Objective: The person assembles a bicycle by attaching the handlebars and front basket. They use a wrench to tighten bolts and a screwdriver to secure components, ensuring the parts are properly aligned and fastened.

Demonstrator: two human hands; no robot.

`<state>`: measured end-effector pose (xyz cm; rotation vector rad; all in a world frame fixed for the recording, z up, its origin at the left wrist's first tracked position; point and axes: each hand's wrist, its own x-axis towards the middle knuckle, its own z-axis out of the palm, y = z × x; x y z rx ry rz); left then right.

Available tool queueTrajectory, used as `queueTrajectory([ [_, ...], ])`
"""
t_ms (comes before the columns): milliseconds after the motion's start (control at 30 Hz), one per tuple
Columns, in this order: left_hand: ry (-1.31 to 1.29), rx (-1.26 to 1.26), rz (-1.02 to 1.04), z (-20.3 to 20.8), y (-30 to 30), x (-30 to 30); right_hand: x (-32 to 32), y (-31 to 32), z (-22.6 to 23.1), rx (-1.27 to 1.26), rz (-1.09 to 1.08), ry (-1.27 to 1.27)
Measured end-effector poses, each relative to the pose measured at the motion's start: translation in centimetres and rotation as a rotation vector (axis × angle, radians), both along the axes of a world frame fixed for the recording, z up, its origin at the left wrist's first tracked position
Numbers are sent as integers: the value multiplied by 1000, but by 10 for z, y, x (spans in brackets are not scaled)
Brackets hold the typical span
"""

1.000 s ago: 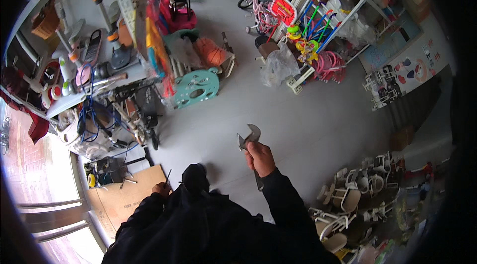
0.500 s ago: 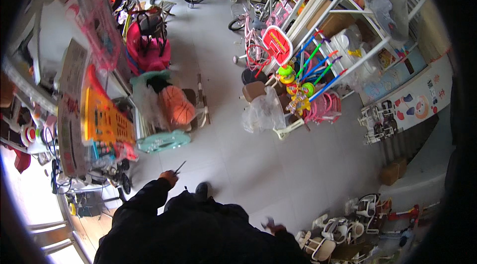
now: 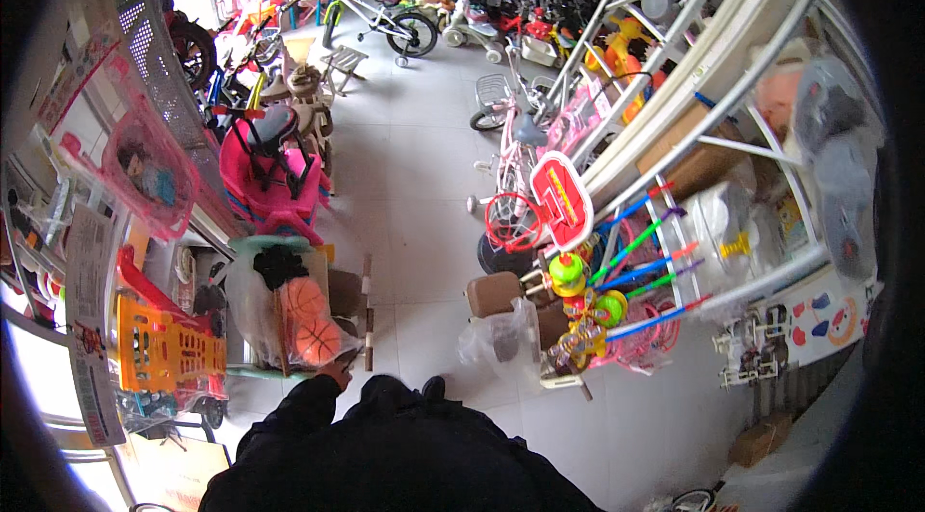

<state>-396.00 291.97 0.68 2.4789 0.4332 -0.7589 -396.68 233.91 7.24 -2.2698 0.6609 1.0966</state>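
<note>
My left hand [image 3: 335,373] is low in the picture, a little left of my body, with its fingers closed. A thin dark tool juts from it in the earlier picture; now that tool is hard to make out against the clutter. Just beyond the hand is a pale green stand [image 3: 262,244] with a clear plastic bag over it. Two orange basketballs [image 3: 310,305] and a black bundle [image 3: 279,265] sit there. My right hand is out of sight, hidden below my dark jacket or past the lower edge.
A yellow-orange plastic basket [image 3: 159,343] stands at left, near a pink ride-on seat [image 3: 255,180]. At right are a brown padded stool [image 3: 493,294], a red toy basketball hoop [image 3: 562,202] and white metal racks [image 3: 718,290]. Farther up the grey tiled aisle [image 3: 409,165] stand a white bicycle [image 3: 376,19] and several others.
I have moved forward up the aisle, so the bagged basketballs and stool are nearer. My left hand has come beside the green stand. My right hand has dropped out of view.
</note>
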Motion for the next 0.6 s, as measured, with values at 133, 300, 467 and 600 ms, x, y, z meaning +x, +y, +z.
queueTrajectory([
  [133, 279, -7, -28, -12, 6, 20, 228, -10, 70, 48, 202, -30],
  [300, 357, -1, 68, -43, 40, 80, 504, 107, 131, 693, 50, -355],
  [467, 373, 12, 183, -53, 107, 203, 664, 254, 123, 959, 160, -355],
  [600, 244, 82, 309, -24, 174, 341, 741, 300, 91, 598, 574, -454],
])
